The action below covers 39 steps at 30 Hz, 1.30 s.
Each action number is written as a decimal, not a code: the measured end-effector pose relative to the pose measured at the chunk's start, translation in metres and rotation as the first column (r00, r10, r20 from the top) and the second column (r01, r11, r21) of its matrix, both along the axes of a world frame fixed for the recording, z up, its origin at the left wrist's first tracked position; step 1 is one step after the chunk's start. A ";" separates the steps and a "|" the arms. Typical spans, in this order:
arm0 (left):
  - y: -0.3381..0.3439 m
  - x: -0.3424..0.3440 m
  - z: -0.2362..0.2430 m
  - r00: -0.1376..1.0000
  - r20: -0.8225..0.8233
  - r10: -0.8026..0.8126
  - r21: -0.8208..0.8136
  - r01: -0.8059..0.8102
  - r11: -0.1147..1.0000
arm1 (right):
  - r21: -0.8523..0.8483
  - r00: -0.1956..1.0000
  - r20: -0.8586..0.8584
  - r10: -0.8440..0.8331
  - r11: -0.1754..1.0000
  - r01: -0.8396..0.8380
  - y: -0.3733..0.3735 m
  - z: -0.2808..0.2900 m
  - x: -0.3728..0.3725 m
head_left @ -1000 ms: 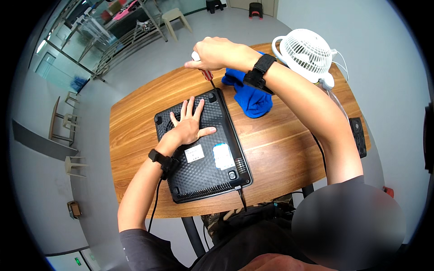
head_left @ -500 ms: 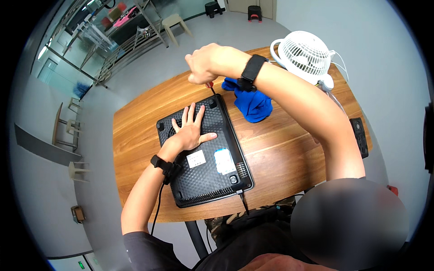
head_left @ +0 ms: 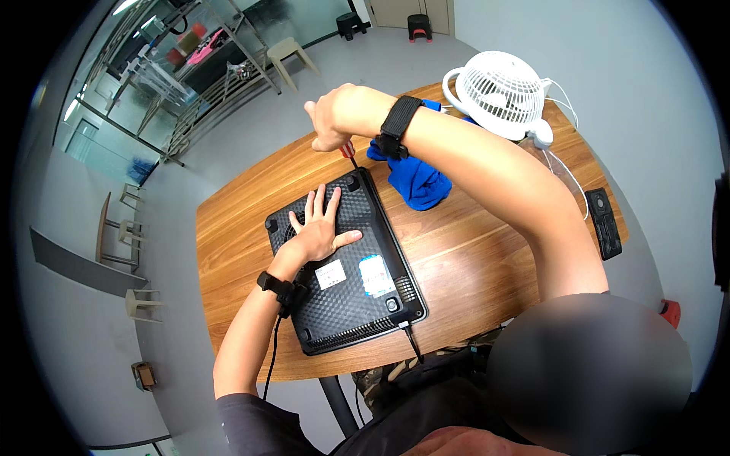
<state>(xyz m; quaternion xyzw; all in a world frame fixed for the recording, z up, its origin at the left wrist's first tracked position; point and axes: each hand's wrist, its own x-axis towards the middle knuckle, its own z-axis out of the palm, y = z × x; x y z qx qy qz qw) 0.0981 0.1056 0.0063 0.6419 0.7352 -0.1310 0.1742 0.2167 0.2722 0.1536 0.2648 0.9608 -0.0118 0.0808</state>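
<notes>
A black laptop (head_left: pixel 346 308) lies underside up on the wooden table, showing rubber feet, a round vent and two stickers. Spread flat across its textured back is my left hand (head_left: pixel 314 235), fingers apart and holding nothing. Above the laptop's far right corner, my right hand (head_left: pixel 333 118) is closed round a screwdriver (head_left: pixel 348 151) with a red and white handle. The shaft points down at that corner; whether its tip sits in a screw cannot be made out. Some of my right fingers are hidden behind the hand.
A crumpled blue cloth (head_left: pixel 420 186) lies right of the laptop, partly under my right forearm. Beyond it stands a white fan (head_left: pixel 502 91) with its cord. A black oblong object (head_left: pixel 603 224) rests at the table's right edge. One cable (head_left: pixel 412 342) meets the laptop's near edge.
My right hand has turned slightly at the wrist, and more of the screwdriver handle shows. My left hand stays flat on the laptop. The whole view has shifted a little.
</notes>
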 end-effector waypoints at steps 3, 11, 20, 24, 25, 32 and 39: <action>0.000 0.002 0.002 1.000 0.004 0.000 0.004 0.000 1.000 | -0.154 0.985 0.134 0.107 0.984 -0.086 0.005 0.005 -0.003; 0.001 0.002 -0.001 1.000 0.002 -0.005 0.001 0.005 1.000 | 0.074 0.975 -0.135 0.174 0.984 -0.165 0.000 -0.020 -0.018; 0.000 0.000 0.000 0.999 0.026 0.026 -0.004 -0.026 1.000 | -0.032 0.993 -0.083 0.083 0.996 -0.086 -0.011 0.007 -0.013; 0.002 0.002 0.000 0.999 0.029 0.016 0.015 -0.016 1.000 | -0.055 0.996 0.011 0.093 0.994 -0.092 0.001 0.004 -0.011; 0.001 0.002 -0.002 1.000 0.017 0.008 0.019 -0.008 1.000 | -0.041 0.994 -0.037 0.104 0.994 -0.106 0.011 -0.007 -0.016; 0.004 0.004 0.003 0.999 0.031 0.024 -0.031 -0.023 0.999 | 0.211 0.969 -0.154 0.192 0.965 -0.157 0.015 -0.027 -0.014; 0.000 -0.001 -0.002 0.999 0.031 0.028 -0.005 -0.028 1.000 | 0.013 0.998 -0.045 0.044 0.999 -0.043 -0.008 -0.006 -0.014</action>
